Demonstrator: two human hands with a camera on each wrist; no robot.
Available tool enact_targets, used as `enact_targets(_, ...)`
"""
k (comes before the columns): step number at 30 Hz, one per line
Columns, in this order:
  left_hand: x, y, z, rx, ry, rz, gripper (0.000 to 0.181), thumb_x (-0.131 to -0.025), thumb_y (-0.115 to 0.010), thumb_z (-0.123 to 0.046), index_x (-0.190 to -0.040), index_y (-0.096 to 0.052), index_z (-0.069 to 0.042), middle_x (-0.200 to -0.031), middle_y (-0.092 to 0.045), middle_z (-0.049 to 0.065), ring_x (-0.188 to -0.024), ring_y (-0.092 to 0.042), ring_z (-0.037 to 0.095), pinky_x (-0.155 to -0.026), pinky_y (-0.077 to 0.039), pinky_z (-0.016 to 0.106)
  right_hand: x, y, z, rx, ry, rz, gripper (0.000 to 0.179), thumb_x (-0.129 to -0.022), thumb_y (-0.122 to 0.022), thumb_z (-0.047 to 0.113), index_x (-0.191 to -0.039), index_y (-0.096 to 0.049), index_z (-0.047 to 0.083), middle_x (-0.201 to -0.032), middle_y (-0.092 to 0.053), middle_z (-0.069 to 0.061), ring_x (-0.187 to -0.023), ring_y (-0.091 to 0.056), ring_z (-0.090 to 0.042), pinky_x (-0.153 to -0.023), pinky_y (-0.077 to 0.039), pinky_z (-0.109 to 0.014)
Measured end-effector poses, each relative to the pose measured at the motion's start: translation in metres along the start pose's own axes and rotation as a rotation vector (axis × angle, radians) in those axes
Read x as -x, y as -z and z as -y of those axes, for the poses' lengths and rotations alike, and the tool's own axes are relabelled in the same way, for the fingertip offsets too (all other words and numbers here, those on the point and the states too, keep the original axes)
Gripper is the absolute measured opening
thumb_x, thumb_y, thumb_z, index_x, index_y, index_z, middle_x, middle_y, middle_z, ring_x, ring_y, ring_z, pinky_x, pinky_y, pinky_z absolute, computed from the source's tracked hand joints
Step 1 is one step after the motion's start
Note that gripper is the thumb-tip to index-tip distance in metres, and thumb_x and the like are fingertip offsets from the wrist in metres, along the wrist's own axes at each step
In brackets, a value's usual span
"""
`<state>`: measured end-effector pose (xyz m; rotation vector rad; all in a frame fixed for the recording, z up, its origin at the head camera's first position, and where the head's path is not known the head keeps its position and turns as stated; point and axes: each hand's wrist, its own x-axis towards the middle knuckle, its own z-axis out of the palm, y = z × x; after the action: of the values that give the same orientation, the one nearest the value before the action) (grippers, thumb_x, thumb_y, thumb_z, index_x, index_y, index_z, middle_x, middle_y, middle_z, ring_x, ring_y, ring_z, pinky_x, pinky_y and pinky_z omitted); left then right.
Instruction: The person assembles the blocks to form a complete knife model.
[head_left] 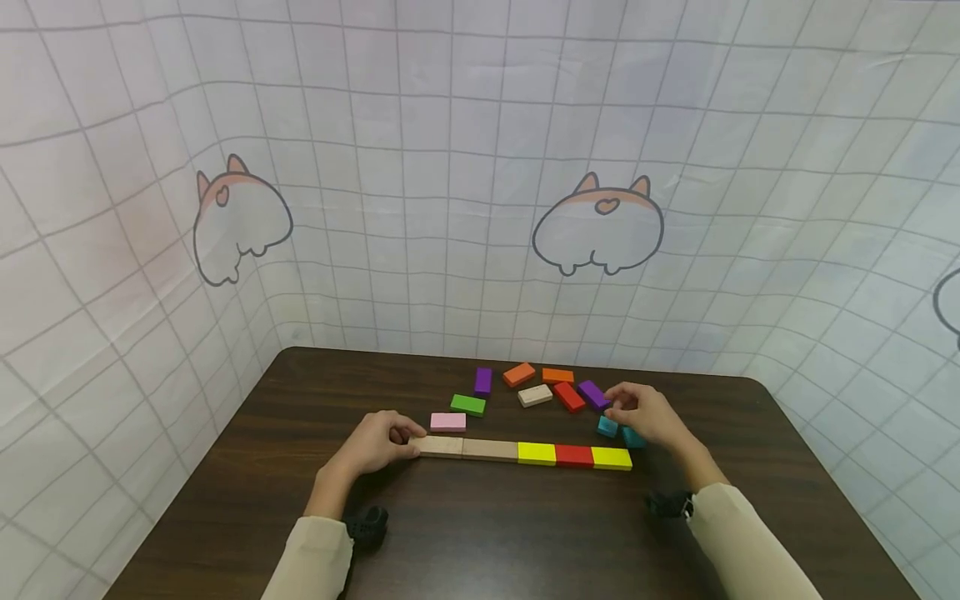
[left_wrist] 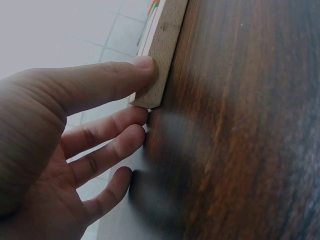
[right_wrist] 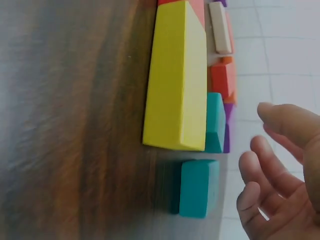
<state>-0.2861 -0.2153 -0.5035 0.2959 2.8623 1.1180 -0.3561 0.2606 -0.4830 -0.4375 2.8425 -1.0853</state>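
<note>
The row of blocks (head_left: 522, 453) runs left to right across the lower middle of the frame, the left hand (head_left: 377, 443) pinching its leftmost wooden block (head_left: 442, 447). The right hand (head_left: 648, 412), fingers loose around nothing, hangs upper right of the yellow end, nearer the two small teal blocks (head_left: 607, 427).

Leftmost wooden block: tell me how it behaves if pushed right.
The wooden block is probably stiff, judging by its grain. Flat faces suggest it would slide, not roll. Abutting the next block, it would likely shove that along.
</note>
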Motion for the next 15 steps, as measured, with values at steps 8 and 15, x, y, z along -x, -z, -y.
enact_targets(8,0.0,0.0,0.0,0.002,0.005,-0.006,0.019,-0.084,-0.085,-0.016,-0.102,-0.081,-0.024,-0.094,-0.067,-0.003,-0.083,-0.057,0.013,-0.073,-0.051,0.032,-0.029,-0.008,-0.007,0.054,-0.05,0.008,0.042,-0.094,-0.074,0.018,-0.133,-0.062,0.006,-0.121,-0.064,-0.021,-0.107,-0.061,-0.036,-0.093,-0.052,-0.054)
enact_targets(15,0.0,0.001,0.001,-0.002,-0.024,0.003,0.019,-0.084,-0.085,-0.017,-0.103,-0.081,-0.021,-0.093,-0.067,-0.002,-0.083,-0.057,0.013,-0.073,-0.05,0.032,-0.04,-0.013,-0.013,0.062,-0.101,0.025,0.046,-0.094,-0.075,0.019,-0.135,-0.061,0.005,-0.12,-0.065,-0.023,-0.103,-0.06,-0.036,-0.094,-0.05,-0.054)
